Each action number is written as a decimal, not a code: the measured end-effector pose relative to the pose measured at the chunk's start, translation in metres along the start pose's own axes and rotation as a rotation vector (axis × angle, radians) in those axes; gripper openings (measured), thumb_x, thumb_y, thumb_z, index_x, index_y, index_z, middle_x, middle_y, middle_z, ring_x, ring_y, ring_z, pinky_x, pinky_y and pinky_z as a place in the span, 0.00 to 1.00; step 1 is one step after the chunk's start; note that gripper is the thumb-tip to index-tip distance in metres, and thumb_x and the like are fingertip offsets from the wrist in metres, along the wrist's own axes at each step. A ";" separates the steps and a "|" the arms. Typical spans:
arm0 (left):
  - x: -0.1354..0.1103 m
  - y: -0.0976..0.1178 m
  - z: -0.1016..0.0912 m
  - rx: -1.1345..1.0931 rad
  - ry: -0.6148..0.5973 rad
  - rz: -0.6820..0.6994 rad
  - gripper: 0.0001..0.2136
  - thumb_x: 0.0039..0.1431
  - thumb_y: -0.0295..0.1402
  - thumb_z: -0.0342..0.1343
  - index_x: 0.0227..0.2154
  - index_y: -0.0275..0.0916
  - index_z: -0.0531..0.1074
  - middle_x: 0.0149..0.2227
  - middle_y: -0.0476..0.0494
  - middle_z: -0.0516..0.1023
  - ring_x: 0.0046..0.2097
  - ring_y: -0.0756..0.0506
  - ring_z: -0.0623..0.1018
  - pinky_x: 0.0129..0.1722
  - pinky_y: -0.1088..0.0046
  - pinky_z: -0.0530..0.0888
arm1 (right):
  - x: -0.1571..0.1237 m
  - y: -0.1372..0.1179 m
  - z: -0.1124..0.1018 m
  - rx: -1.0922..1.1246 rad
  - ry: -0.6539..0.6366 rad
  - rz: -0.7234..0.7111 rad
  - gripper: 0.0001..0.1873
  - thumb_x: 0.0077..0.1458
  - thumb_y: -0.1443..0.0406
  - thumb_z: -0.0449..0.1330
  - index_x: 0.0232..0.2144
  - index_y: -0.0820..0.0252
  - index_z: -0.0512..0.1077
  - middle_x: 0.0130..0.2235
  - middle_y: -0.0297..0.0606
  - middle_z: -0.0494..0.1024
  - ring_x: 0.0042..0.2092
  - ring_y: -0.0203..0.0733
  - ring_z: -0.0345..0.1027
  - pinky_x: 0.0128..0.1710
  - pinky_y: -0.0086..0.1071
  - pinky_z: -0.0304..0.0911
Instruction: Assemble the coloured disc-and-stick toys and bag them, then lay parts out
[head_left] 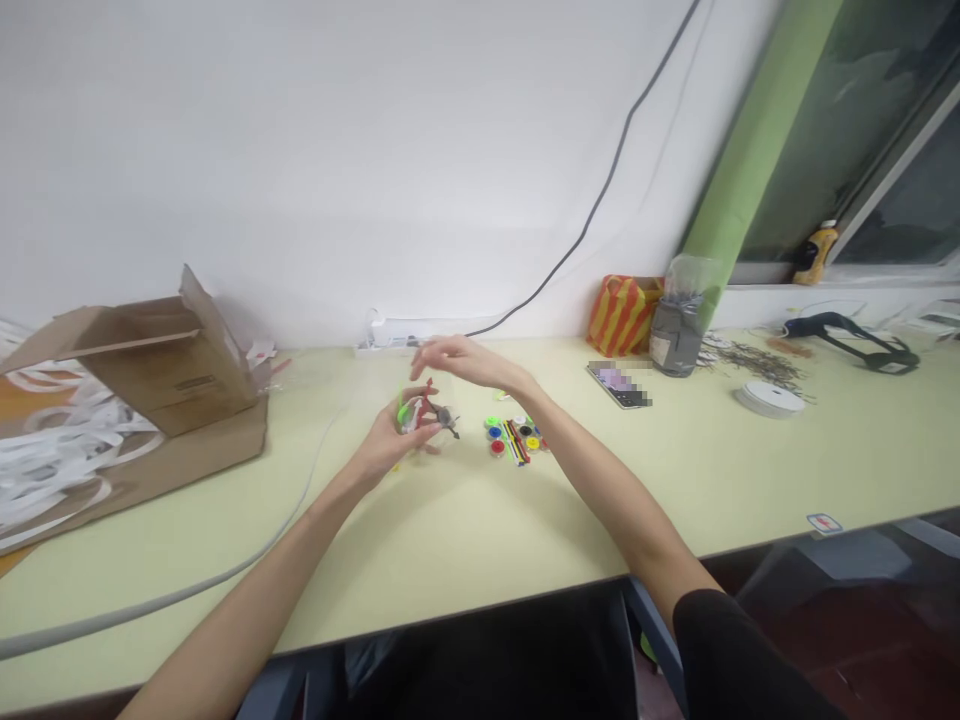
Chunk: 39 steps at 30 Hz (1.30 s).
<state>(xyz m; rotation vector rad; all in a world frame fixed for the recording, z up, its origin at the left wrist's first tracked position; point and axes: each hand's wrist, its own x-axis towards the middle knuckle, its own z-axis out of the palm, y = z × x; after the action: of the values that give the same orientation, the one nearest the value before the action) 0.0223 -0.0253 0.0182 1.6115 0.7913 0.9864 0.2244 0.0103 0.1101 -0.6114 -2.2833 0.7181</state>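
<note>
Held cluster: 1 small group of parts [424, 408], red and black arrow-shaped ends, in the left hand [390, 435], above the desk [450, 545] and nearer its back edge than its front.
Key relation: cluster lies directly beneath the right hand [465, 362] as seen here; left hand nearer, being in contact with it.
Long axis: no single axis clear; 1 red tip points toward the back edge, 1 black tip toward the front edge and right.
Left hand: thumb and fingers curled around the cluster, pinching it from the left side.
Right hand: fingers loosely spread, bent downward, nothing visible in the grip; contact with the cluster cannot be told.
Loose discs [498, 449]: on the desk, to the right of the left hand, partly hidden by the right forearm [600, 475]; exact count not readable.
Coloured strips [516, 442]: bundled among the discs, long axis slanting from back-left to front-right.
</note>
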 end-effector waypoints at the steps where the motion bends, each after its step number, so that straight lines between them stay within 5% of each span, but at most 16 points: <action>1: 0.000 0.000 -0.001 -0.002 0.012 -0.004 0.33 0.50 0.41 0.69 0.58 0.45 0.64 0.49 0.38 0.78 0.51 0.34 0.79 0.34 0.61 0.84 | 0.000 -0.001 0.001 -0.044 -0.010 -0.023 0.15 0.66 0.58 0.56 0.34 0.59 0.78 0.45 0.40 0.77 0.49 0.41 0.68 0.51 0.35 0.60; 7: 0.000 -0.002 0.002 -0.066 -0.057 0.007 0.38 0.49 0.38 0.71 0.62 0.45 0.61 0.58 0.33 0.73 0.52 0.32 0.79 0.30 0.68 0.83 | 0.003 -0.006 0.005 -0.118 0.213 -0.100 0.06 0.61 0.62 0.62 0.34 0.58 0.76 0.50 0.42 0.73 0.51 0.42 0.66 0.48 0.35 0.63; 13: 0.005 -0.007 -0.006 -0.205 0.144 0.072 0.34 0.49 0.36 0.71 0.58 0.40 0.63 0.56 0.33 0.75 0.50 0.33 0.81 0.33 0.68 0.83 | 0.007 0.034 0.006 -0.053 0.747 0.084 0.17 0.68 0.64 0.49 0.57 0.57 0.60 0.48 0.43 0.71 0.42 0.37 0.68 0.42 0.31 0.64; 15: 0.008 -0.009 -0.010 -0.253 0.230 0.108 0.32 0.48 0.36 0.71 0.55 0.41 0.65 0.55 0.35 0.76 0.52 0.33 0.80 0.37 0.66 0.83 | 0.005 0.054 0.012 -0.080 0.598 0.147 0.18 0.64 0.68 0.53 0.55 0.59 0.62 0.44 0.40 0.73 0.40 0.37 0.68 0.41 0.31 0.64; 18: 0.010 -0.010 -0.015 -0.292 0.324 0.125 0.30 0.48 0.37 0.71 0.53 0.42 0.66 0.52 0.37 0.79 0.50 0.36 0.81 0.38 0.64 0.83 | 0.001 0.078 0.032 -0.124 0.007 0.202 0.21 0.51 0.69 0.66 0.48 0.61 0.71 0.41 0.40 0.77 0.40 0.41 0.70 0.39 0.31 0.65; 20: 0.010 -0.010 -0.017 -0.293 0.374 0.119 0.30 0.47 0.38 0.71 0.52 0.41 0.67 0.51 0.37 0.80 0.45 0.38 0.83 0.37 0.63 0.83 | 0.001 0.088 0.051 -0.184 -0.176 0.254 0.22 0.44 0.68 0.72 0.43 0.63 0.74 0.42 0.43 0.78 0.40 0.43 0.71 0.38 0.32 0.66; 26: 0.009 -0.005 -0.017 -0.272 0.422 0.123 0.30 0.46 0.39 0.72 0.50 0.38 0.68 0.50 0.35 0.80 0.44 0.40 0.83 0.30 0.70 0.82 | 0.002 0.100 0.073 -0.037 -0.329 0.215 0.05 0.51 0.72 0.63 0.33 0.64 0.78 0.33 0.37 0.80 0.35 0.38 0.72 0.39 0.28 0.64; 32: 0.009 -0.008 -0.014 -0.253 0.326 0.143 0.33 0.44 0.36 0.73 0.54 0.40 0.67 0.53 0.35 0.79 0.51 0.38 0.80 0.43 0.62 0.81 | -0.004 0.098 0.072 0.006 -0.364 0.273 0.16 0.51 0.61 0.68 0.41 0.63 0.78 0.32 0.34 0.78 0.32 0.36 0.69 0.32 0.25 0.60; 39: 0.010 -0.010 -0.014 -0.247 0.320 0.163 0.34 0.44 0.34 0.74 0.55 0.40 0.67 0.52 0.35 0.80 0.52 0.39 0.80 0.56 0.57 0.74 | 0.002 0.088 0.087 -0.173 -0.317 0.386 0.15 0.56 0.56 0.65 0.35 0.64 0.75 0.34 0.40 0.78 0.32 0.40 0.68 0.33 0.30 0.62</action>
<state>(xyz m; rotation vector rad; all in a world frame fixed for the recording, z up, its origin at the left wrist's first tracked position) 0.0141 -0.0083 0.0125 1.3369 0.7242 1.4261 0.1818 0.0483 0.0000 -1.1099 -2.5665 0.8523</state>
